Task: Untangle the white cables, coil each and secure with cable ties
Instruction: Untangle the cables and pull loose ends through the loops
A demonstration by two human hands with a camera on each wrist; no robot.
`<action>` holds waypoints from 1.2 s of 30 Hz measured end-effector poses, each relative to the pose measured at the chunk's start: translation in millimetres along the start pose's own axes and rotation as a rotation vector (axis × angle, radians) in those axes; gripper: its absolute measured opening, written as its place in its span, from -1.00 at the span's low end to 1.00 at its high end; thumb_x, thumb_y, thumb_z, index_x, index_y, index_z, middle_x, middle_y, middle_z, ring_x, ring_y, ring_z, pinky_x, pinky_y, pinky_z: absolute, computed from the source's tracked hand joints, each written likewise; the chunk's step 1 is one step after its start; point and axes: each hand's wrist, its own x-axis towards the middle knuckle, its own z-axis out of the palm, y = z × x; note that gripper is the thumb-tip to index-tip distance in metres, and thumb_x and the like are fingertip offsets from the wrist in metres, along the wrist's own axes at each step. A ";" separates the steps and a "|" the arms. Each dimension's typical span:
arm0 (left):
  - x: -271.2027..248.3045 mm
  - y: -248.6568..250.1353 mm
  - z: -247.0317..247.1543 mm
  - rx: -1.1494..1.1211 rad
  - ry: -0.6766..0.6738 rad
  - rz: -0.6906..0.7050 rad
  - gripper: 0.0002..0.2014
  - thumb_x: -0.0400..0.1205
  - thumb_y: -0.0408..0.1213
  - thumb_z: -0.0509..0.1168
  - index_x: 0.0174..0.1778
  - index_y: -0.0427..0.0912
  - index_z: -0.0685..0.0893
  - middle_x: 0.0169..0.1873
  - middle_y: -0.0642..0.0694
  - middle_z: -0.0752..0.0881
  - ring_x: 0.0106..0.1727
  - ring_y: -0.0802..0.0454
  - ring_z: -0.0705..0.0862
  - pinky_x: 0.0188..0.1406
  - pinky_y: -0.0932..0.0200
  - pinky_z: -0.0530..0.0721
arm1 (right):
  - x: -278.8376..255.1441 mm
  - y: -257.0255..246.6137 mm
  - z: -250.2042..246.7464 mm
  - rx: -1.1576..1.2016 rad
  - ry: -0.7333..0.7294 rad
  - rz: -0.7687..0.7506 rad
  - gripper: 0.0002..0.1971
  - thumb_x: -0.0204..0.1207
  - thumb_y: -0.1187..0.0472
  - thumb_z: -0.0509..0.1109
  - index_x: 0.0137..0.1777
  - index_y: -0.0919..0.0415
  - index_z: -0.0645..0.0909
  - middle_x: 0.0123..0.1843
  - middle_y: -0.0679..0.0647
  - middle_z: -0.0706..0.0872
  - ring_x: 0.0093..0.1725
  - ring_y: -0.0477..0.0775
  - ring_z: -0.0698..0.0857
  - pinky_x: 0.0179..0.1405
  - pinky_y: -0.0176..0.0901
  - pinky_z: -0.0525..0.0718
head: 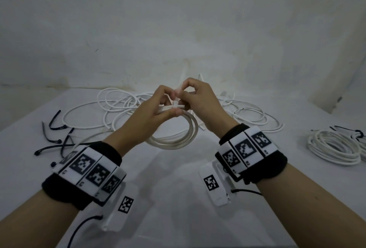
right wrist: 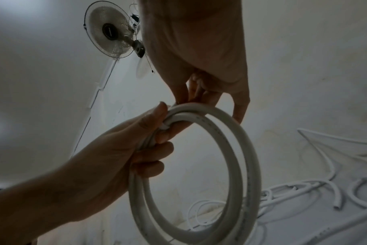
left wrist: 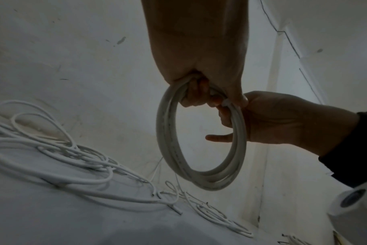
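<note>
Slippage is the risk: if the left hand [head: 150,113] eases its grip on the coiled white cable [head: 178,139] before the white cable tie [head: 176,105] pinched in the right hand [head: 200,101] is cinched, the loops could spring apart. The coil hangs above the surface [head: 178,198], its stiff, smooth turns neatly stacked. Tangled cables [head: 118,107] lie behind.
</note>
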 end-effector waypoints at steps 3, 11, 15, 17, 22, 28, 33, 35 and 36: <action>1.3 1.6 2.6 -0.020 -0.012 -0.019 -0.70 0.43 0.04 0.43 -0.05 0.09 0.49 -0.36 0.17 0.70 -0.30 0.23 0.63 -0.27 0.39 0.50 | -0.3 3.7 -1.3 -0.053 0.006 -0.019 -0.87 0.55 0.29 0.37 -0.22 0.26 0.52 -0.43 0.07 0.68 -0.49 -0.05 0.67 -0.36 -0.13 0.65; -1.4 5.7 16.0 -0.107 0.037 -0.036 -0.79 0.52 -0.25 0.43 -0.03 -0.14 0.54 -0.31 -0.07 0.76 -0.37 0.26 0.63 -0.37 0.49 0.44 | -0.1 11.8 1.5 -0.188 0.054 -0.037 -0.85 0.57 0.32 0.27 -0.24 0.26 0.45 -0.43 0.09 0.64 -0.52 0.04 0.65 -0.50 -0.11 0.67; -1.3 12.9 24.3 -0.168 0.033 -0.051 -0.87 0.61 -0.33 0.32 -0.05 -0.18 0.47 -0.33 -0.08 0.71 -0.56 0.36 0.54 -0.56 0.53 0.39 | 1.1 18.6 4.8 -0.146 0.106 -0.006 -0.77 0.51 0.43 0.22 -0.33 0.17 0.36 -0.49 0.00 0.56 -0.60 0.00 0.58 -0.54 -0.13 0.58; 1.4 13.4 25.7 -0.181 0.018 -0.076 -0.88 0.62 -0.30 0.30 -0.06 -0.14 0.45 -0.34 -0.05 0.69 -0.61 0.33 0.48 -0.60 0.51 0.34 | 0.6 18.0 1.4 -0.072 0.091 0.022 -0.80 0.54 0.42 0.23 -0.28 0.21 0.39 -0.48 0.02 0.59 -0.63 -0.05 0.56 -0.57 -0.21 0.54; 23.9 14.5 28.5 -0.325 0.130 -0.157 -0.89 0.64 -0.22 0.27 -0.10 -0.07 0.43 -0.53 0.07 0.42 -0.61 0.26 0.29 -0.64 0.36 0.25 | -6.7 8.2 -31.2 -0.011 -0.126 0.102 -0.66 0.71 0.00 0.10 0.08 0.28 0.54 -0.34 0.11 0.65 -0.56 -0.04 0.59 -0.56 -0.28 0.54; 58.2 18.2 80.2 -0.406 0.039 -0.234 -0.87 0.67 -0.19 0.24 0.00 -0.11 0.41 -0.35 -0.05 0.56 -0.53 0.22 0.49 -0.49 0.30 0.47 | -16.1 35.0 -86.8 -0.137 0.043 0.077 -0.71 0.70 0.05 0.10 -0.18 0.18 0.49 -0.42 0.07 0.39 -0.59 -0.02 0.46 -0.50 0.01 0.67; 74.4 21.0 146.9 -0.391 -0.200 -0.321 -0.74 0.66 -0.38 0.24 0.22 -0.17 0.38 -0.01 -0.26 0.66 -0.20 0.06 0.71 -0.38 0.25 0.71 | -20.8 63.2 -161.3 -0.216 0.320 0.201 -0.68 0.72 0.11 0.07 -0.27 0.16 0.43 -0.39 0.03 0.35 -0.46 -0.02 0.39 -0.69 -0.29 0.52; 82.8 21.4 173.4 -0.340 -0.281 -0.323 -0.67 0.65 -0.45 0.24 0.32 -0.21 0.37 0.04 -0.30 0.64 -0.14 0.00 0.69 -0.33 0.24 0.74 | -28.9 79.1 -188.3 -0.244 0.346 0.317 -0.68 0.73 0.11 0.06 -0.22 0.22 0.46 -0.39 0.06 0.37 -0.50 0.01 0.41 -0.61 -0.22 0.58; 87.2 21.8 185.9 -0.316 -0.312 -0.324 -0.63 0.66 -0.47 0.22 0.37 -0.24 0.35 0.00 -0.28 0.63 -0.15 -0.01 0.69 -0.32 0.21 0.74 | -32.8 86.9 -200.3 -0.277 0.338 0.381 -0.68 0.72 0.12 0.06 -0.19 0.26 0.48 -0.39 0.09 0.42 -0.50 0.04 0.45 -0.52 -0.14 0.63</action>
